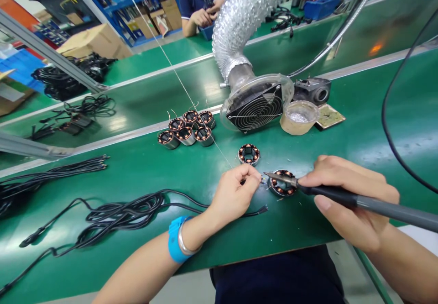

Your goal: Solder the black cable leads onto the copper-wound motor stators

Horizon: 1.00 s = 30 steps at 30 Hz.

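Observation:
My right hand (352, 199) is wrapped round a soldering iron (328, 194), its tip pointing left over a motor stator (283, 190) with copper windings. My left hand (236, 190) is closed in a pinch just left of that stator. A thin solder wire (178, 76) comes down from above into its fingers. Small wire ends (264, 180) show between the left fingertips and the iron's tip; what else the fingers grip is hidden. A second stator (249, 154) stands just behind. A black cable (119, 217) runs under my left wrist.
Several stators (185, 134) stand grouped at the back. A fume extractor fan (256, 107) with a foil duct faces the work. Beside it are a round tub (299, 117) and a sponge tray (328, 117). Bundled cables (51, 176) lie left. Across the bench a person (205, 2) handles something dark.

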Motion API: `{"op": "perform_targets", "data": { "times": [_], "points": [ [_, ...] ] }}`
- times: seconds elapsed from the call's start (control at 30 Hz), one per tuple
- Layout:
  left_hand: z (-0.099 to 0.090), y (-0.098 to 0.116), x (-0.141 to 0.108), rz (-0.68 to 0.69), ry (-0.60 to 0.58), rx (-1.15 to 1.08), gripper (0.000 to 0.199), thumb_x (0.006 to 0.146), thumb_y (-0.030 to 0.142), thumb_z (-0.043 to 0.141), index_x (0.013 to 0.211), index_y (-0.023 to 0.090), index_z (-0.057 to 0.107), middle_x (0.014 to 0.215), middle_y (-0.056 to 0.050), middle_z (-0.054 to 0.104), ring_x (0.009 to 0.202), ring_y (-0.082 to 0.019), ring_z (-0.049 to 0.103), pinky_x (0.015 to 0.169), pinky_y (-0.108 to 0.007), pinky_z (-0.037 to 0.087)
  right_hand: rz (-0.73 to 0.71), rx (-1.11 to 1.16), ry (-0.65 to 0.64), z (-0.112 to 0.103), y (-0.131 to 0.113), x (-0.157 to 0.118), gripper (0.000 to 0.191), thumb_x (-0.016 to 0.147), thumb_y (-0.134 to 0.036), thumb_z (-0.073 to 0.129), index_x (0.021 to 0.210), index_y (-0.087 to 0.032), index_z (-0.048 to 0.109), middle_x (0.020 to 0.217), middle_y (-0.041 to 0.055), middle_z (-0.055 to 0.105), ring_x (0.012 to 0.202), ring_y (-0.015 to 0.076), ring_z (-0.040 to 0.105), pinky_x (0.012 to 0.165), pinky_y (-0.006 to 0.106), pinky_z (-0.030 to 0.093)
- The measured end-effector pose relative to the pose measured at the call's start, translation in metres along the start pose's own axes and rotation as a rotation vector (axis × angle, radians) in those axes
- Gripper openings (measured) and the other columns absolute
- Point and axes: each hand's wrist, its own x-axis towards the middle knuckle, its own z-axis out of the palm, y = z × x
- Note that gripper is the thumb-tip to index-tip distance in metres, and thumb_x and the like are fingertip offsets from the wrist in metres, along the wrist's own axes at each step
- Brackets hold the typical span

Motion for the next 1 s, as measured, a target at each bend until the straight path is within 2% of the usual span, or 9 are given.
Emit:
{"op": "perform_targets", "data": {
  "times": [0.27, 0.6, 1.0],
  "points": [
    [0.0005, 0.0006, -0.0005, -0.001, -0.003, -0.006, 0.021, 0.086, 0.031, 0.052, 0.071, 0.017, 0.057, 0.061, 0.005, 0.047, 0.059, -0.010, 0.040, 0.058, -0.025, 0.030, -0.119, -0.021, 0.008, 0.0045, 0.0030, -0.0002, 0.024, 0.075, -0.009, 0.056, 0.095, -0.011, 0.069, 0.064, 0.0033, 0.056, 0.053, 0.0132, 0.050, 0.048, 0.031, 0.038],
    [-0.0006, 0.0003, -0.0013, -0.001, 0.004, -0.006, 0.020, 0.086, 0.030, 0.053, 0.072, 0.017, 0.058, 0.062, 0.004, 0.049, 0.060, -0.011, 0.042, 0.058, -0.025, 0.031, -0.119, -0.013, 0.046, 0.0031, 0.0044, -0.0036, 0.027, 0.074, -0.010, 0.056, 0.098, -0.012, 0.070, 0.066, 0.0037, 0.059, 0.052, 0.0141, 0.052, 0.047, 0.032, 0.040],
    [-0.0014, 0.0028, -0.0017, 0.000, 0.006, 0.004, 0.021, 0.087, 0.029, 0.053, 0.071, 0.017, 0.058, 0.061, 0.005, 0.048, 0.059, -0.010, 0.041, 0.057, -0.024, 0.030, -0.116, -0.009, 0.027, 0.0035, 0.0044, -0.0004, 0.032, 0.075, -0.012, 0.056, 0.103, -0.018, 0.070, 0.065, 0.0025, 0.061, 0.050, 0.0145, 0.052, 0.044, 0.031, 0.039]
  ]
}}
